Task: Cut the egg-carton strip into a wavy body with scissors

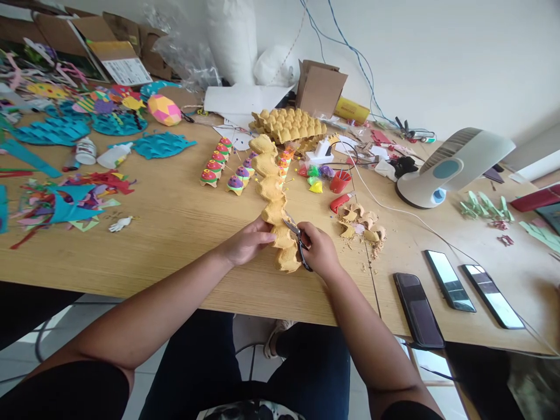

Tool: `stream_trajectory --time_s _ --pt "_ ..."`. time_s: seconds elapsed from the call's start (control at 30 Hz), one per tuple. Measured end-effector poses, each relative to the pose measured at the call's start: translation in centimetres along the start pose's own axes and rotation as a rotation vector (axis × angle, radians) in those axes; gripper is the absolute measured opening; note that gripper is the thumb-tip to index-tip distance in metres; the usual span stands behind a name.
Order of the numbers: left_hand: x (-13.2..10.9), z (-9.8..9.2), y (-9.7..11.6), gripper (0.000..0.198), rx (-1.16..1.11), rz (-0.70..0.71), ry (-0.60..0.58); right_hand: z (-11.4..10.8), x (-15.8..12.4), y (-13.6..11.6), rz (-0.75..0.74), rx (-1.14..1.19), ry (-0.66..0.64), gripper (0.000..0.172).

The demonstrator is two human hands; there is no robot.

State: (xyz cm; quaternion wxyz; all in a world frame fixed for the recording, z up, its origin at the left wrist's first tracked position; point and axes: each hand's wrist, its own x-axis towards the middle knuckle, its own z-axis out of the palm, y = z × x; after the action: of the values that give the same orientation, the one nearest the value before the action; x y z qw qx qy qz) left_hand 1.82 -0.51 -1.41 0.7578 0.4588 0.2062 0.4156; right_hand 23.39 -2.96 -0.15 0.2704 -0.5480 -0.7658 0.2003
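A long strip of yellow egg-carton cups (270, 186) lies on the wooden table (175, 233), running away from me. My left hand (248, 240) grips the strip's near part from the left, fingers closed on it. My right hand (318, 249) is closed round the handles of small black scissors (295, 232), whose blades sit at the strip's right edge. Cut-off carton scraps (361, 221) lie in a heap just right of the scissors.
Painted carton cups (223, 166) stand in rows behind the strip, with a stack of egg trays (289, 123) further back. Three phones (450, 291) lie at the right front edge, a white fan (450, 169) beyond them. Coloured paper cut-outs and glue bottles (100, 154) cover the left side.
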Motion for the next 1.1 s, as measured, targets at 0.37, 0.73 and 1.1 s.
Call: stream_trajectory --time_s 0.37,0.73,1.1 --pt "0.04 -0.34 -0.49 0.044 0.021 -0.036 -0.009 -0.17 -0.23 0.06 0.027 -0.011 0.039 0.024" --pt "0.08 -0.37 -0.48 0.045 -0.063 -0.084 -0.062 0.32 -0.33 0.31 0.012 -0.024 0.088 0.022" --pt "0.12 -0.48 -0.45 0.038 -0.127 -0.083 -0.098 0.32 -0.36 0.15 0.035 -0.058 0.103 0.018"
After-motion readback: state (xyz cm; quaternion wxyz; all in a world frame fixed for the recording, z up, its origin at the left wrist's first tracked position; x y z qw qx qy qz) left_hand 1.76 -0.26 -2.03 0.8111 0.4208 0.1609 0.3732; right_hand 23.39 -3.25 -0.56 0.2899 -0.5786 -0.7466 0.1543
